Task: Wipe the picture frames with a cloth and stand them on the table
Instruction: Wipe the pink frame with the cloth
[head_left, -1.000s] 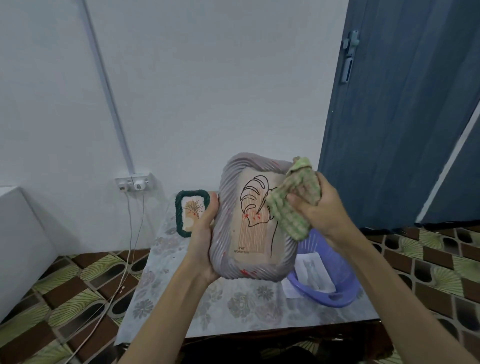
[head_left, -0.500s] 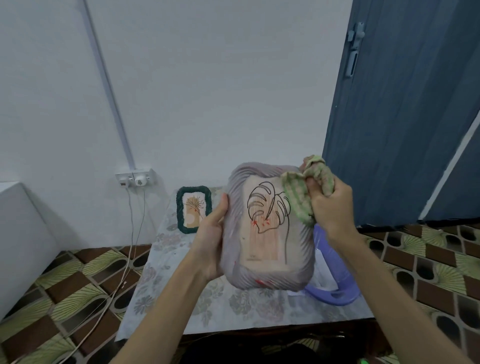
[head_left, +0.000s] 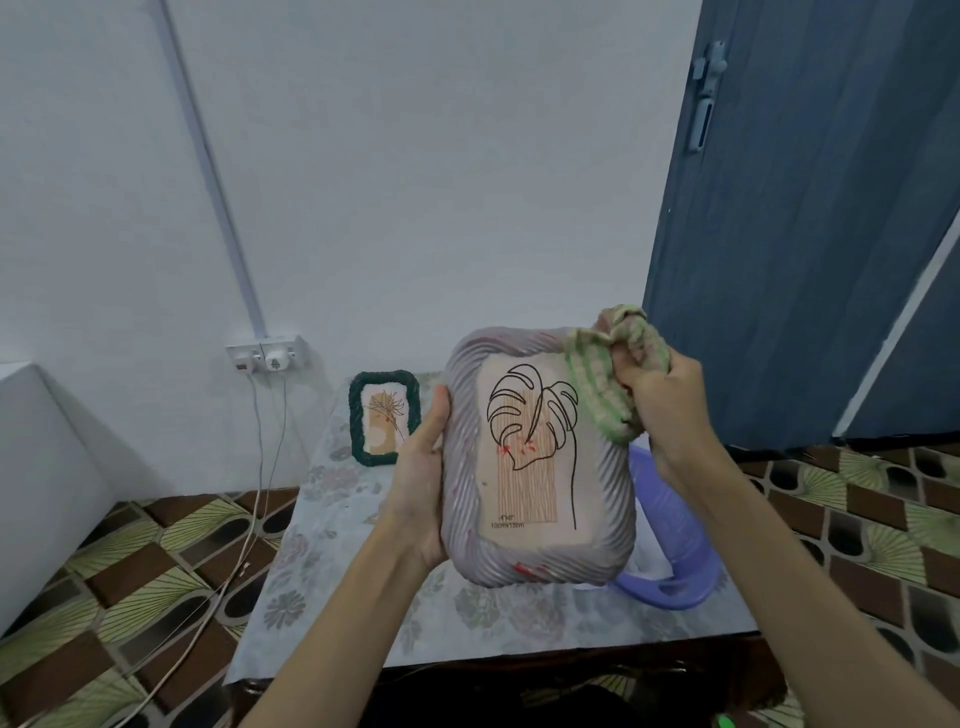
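Taking the grey ribbed frame (head_left: 540, 462) as the landmark: well to its left and farther back, one small green frame (head_left: 384, 417) already stood upright on the bench (head_left: 332, 561), near the wall. Touching the grey frame's left edge, the left hand (head_left: 423, 483) held it up above the bench, thumb on the front rim and fingers curled behind. At its upper right corner the right hand (head_left: 670, 410) clenched one bunched green cloth (head_left: 615, 384), pressing it against the rim. Behind its lower right edge sat one purple basin (head_left: 675, 545) on the bench.

The wiping step appeared to be in hand, on the second frame of two in view. The next move would likely call for drawing the cloth along the rest of the rim, then lowering the frame and standing it up beside the green one.
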